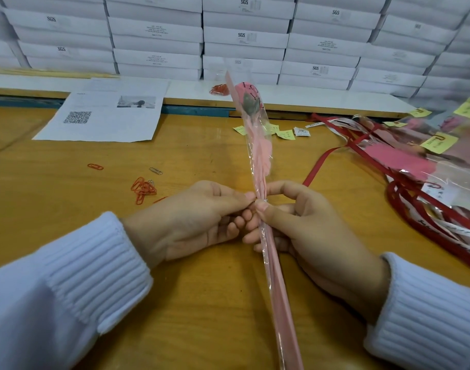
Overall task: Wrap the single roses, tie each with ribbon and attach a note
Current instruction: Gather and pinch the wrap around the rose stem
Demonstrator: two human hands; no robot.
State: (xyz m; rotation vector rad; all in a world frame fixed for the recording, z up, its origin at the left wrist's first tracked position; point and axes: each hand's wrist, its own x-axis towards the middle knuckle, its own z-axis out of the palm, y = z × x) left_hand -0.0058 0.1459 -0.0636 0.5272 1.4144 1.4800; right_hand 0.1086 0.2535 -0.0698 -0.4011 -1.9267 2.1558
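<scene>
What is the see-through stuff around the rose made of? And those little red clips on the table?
The wrap looks like thin clear plastic film: glossy, crinkled, the pink showing through. The red clips are probably coated wire, bent in thin loops.

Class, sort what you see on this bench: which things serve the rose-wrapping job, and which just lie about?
For the job: rose, pinched by left hand and right hand; ribbon; notes; paper clips.
Lying about: printed sheet; boxes.
</scene>
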